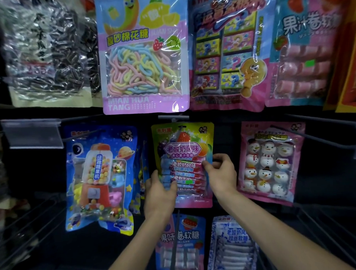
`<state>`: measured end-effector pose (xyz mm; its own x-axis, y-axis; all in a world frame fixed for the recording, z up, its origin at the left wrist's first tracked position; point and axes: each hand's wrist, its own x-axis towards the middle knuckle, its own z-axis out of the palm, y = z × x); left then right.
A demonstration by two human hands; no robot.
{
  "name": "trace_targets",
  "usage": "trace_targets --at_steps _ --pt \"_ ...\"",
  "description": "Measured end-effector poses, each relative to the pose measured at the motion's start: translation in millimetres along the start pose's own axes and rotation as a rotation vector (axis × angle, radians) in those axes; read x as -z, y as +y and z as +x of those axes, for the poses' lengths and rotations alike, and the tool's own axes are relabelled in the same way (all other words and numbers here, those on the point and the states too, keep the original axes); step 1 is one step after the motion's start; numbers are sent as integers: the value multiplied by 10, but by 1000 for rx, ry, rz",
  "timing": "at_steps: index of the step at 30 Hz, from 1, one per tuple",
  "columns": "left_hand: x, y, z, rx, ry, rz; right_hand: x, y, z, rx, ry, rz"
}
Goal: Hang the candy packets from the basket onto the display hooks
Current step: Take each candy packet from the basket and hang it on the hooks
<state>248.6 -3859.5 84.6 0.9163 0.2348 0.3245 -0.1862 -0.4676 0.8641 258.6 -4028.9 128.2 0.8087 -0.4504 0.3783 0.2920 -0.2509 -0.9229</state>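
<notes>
A green-and-pink candy packet (184, 153) hangs in the middle row of the display, its top slot at a hook (175, 119) with a small clear tag. My left hand (160, 190) grips the packet's lower left edge, thumb across the front. My right hand (221, 175) pinches its right edge at mid height. Both forearms reach up from the bottom of the view. The basket is out of sight.
A blue gumball packet (102, 180) hangs to the left and a pink snowman packet (270, 163) to the right. Large bags fill the row above, such as the marshmallow bag (143, 54). Two packets (180, 244) hang below. Bare hooks (309, 138) jut out at right.
</notes>
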Motion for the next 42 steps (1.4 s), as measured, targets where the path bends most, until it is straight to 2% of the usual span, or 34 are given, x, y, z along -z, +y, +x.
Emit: trace_targets --at_steps 12,17,24,28,34,42 --pt "189 61 -37 13 -46 56 66 -50 -73 -63 3 -108" --pt "427 293 -422 -107 -122 263 269 -212 -342 4 -57 -226" --pt "823 576 -1200 -394 -254 601 1004 -606 -1115 262 -408 -544" --pt "939 618 -1738 -547 -304 688 1540 -738 -1583 369 -573 -731" --pt "935 415 -2554 -659 -429 775 2228 -595 -2348 372 -800 -856" --pt "921 -328 -3340 -559 -627 865 2676 191 -3201 236 -1089 -999"
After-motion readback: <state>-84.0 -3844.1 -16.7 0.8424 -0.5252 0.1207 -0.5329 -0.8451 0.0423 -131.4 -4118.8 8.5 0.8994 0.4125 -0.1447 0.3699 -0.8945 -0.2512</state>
